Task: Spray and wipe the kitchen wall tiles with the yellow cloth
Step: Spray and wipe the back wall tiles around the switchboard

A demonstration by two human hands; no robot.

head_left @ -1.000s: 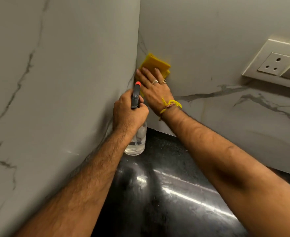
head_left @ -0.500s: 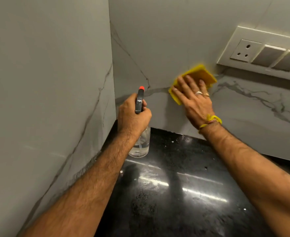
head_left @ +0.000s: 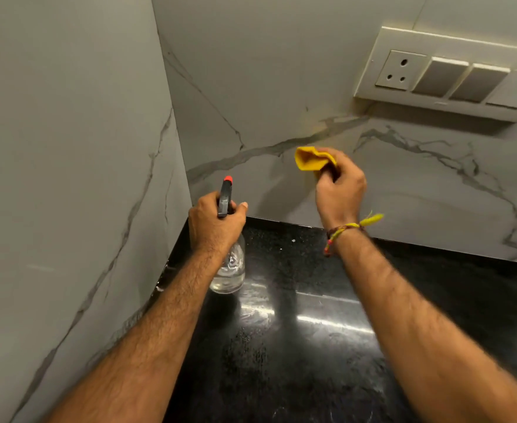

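Cloth: yellow cloth [head_left: 310,160] bunched in right hand [head_left: 339,190], fingers curled round it, held just off the back wall tiles [head_left: 281,71].
Bottle: spray bottle [head_left: 228,264] gripped at its neck by left hand [head_left: 216,222], nozzle aimed toward the wall, base above the black tabletop [head_left: 296,346].
Hands: apart.
Risk: socket panel [head_left: 440,77] sits near; overspray could wet it.
Risk: wadded cloth may smear, not wipe.

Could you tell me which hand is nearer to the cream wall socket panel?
Right. The right hand is just below-left of the cream wall socket panel; the left hand sits farther left, lower.
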